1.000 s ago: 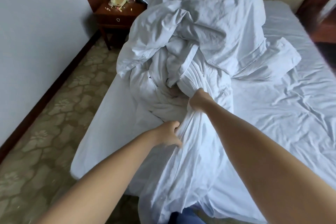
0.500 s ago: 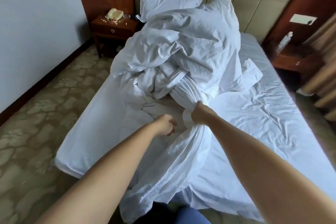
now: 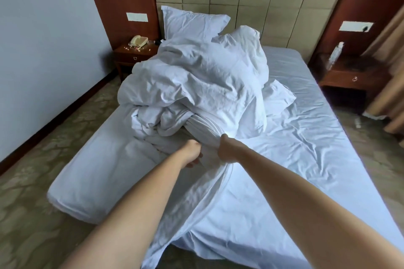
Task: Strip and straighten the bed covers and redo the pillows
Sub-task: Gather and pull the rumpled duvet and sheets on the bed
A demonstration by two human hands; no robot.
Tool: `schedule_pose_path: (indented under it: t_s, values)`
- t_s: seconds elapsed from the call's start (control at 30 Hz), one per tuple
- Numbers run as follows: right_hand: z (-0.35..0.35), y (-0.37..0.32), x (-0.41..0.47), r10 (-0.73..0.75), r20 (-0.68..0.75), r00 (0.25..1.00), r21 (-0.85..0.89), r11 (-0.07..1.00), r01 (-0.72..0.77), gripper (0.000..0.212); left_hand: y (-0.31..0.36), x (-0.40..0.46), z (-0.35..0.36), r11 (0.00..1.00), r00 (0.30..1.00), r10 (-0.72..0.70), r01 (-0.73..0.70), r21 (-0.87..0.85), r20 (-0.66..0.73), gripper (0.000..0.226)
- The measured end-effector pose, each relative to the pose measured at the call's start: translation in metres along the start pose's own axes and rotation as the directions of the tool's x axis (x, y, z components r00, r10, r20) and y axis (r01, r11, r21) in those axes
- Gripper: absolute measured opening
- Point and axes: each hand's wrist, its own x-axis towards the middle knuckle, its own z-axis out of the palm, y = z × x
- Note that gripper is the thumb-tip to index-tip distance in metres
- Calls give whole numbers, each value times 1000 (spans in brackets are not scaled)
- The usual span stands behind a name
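Observation:
A crumpled white duvet (image 3: 196,85) is heaped on the left half of the bed. From the heap a bunched white cover (image 3: 203,192) runs down to the foot of the bed. My right hand (image 3: 227,148) grips this bunch where it leaves the heap. My left hand (image 3: 192,153) hovers just left of it, fingers curled, with no cloth visible in them. One pillow (image 3: 192,22) leans against the headboard. A second pillow (image 3: 277,100) lies right of the heap. The wrinkled bottom sheet (image 3: 306,159) is bare on the right half.
A nightstand (image 3: 135,54) with a telephone (image 3: 138,41) stands at the bed's left head, near the white wall. Another nightstand (image 3: 349,74) with a plastic bottle (image 3: 335,54) stands at the right, beside a curtain (image 3: 391,76). Patterned carpet runs along both sides.
My left hand has let go of the cover and now sits beside it. My right hand keeps its grip. The view has pulled back and up, showing the headboard.

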Motion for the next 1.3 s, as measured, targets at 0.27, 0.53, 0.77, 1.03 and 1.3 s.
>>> schedule_pose_path:
  t_s: [0.27,0.53,0.77,1.03,1.3]
  values:
    - [-15,77,3,-99,108,989,-87,990,109,34,45,16,80,897,975,-218,182,-403,-44,50]
    - [-30,114,35,-131,251,959,-60,987,151,32,67,82,113,785,915,-400,365,-500,40,27]
    - [-45,149,48,-226,288,931,15,973,232,28,95,94,128,872,914,-406,378,-310,-28,18]
    - [-109,217,23,-404,221,888,34,913,407,27,173,57,175,942,913,-311,260,-213,-264,24]
    - [-208,347,27,-260,378,889,56,965,258,23,273,55,280,990,966,-90,113,81,-242,19]
